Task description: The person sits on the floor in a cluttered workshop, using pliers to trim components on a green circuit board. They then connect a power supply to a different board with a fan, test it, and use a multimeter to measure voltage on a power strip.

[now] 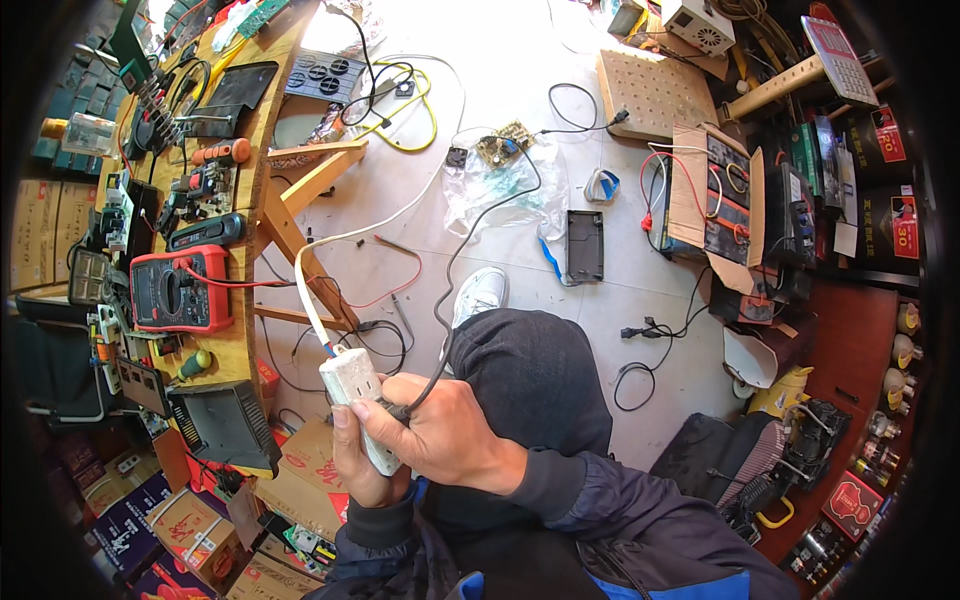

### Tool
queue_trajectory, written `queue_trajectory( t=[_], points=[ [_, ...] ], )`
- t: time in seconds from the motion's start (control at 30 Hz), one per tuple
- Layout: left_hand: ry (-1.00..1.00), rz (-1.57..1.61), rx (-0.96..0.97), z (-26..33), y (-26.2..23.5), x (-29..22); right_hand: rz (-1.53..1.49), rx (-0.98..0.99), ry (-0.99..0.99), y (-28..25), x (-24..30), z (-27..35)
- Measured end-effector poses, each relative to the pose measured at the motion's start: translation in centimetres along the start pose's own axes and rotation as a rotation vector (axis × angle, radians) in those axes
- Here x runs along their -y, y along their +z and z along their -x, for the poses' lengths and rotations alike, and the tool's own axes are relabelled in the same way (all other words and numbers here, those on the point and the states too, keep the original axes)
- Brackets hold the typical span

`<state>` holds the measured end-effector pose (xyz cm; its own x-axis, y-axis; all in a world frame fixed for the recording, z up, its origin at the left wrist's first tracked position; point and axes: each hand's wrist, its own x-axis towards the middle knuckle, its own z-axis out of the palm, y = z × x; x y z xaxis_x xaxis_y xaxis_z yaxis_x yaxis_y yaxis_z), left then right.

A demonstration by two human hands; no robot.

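A worn white power strip (345, 377) is held over my lap, its socket face turned up. My left hand (358, 468) is closed around its lower part from beneath. My right hand (452, 432) grips a black plug (397, 410) against the strip, thumb across the strip's face. The fingers hide whether its prongs are in a socket. From the plug a black cord (443, 300) runs up to a small circuit board (505, 146) on a clear plastic bag (510, 195) on the floor. A white cord (308, 290) leaves the strip's top end.
On the left stands a wooden workbench (262, 130) with a red multimeter (180, 288), an orange-handled screwdriver (222, 151) and tools. A black tray (585, 246) and loose cables lie on the floor. Batteries in an open cardboard box (688, 185) stand right. Cardboard boxes (308, 475) sit lower left.
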<state>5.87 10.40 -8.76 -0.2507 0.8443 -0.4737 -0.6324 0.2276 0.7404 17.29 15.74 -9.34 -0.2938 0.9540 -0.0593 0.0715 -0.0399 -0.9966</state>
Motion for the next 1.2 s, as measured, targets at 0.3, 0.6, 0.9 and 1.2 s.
queue_trajectory(
  t=[0.3,0.6,0.9,1.2],
  points=[
    [-0.001,0.017,0.041,-0.2,0.1,0.0,-0.018,-0.054,0.044,0.1,0.7,0.0],
    [-0.021,0.023,0.052,-0.6,-1.3,0.5,0.008,-0.046,0.072,-0.2,1.0,0.2],
    [-0.180,-0.145,0.017,-14.5,-11.4,13.1,0.181,0.152,0.078,-0.4,0.7,1.2],
    [-0.233,-0.989,-0.352,-22.7,-26.3,26.4,0.149,0.116,0.045,-0.3,0.4,0.9]
  ],
)
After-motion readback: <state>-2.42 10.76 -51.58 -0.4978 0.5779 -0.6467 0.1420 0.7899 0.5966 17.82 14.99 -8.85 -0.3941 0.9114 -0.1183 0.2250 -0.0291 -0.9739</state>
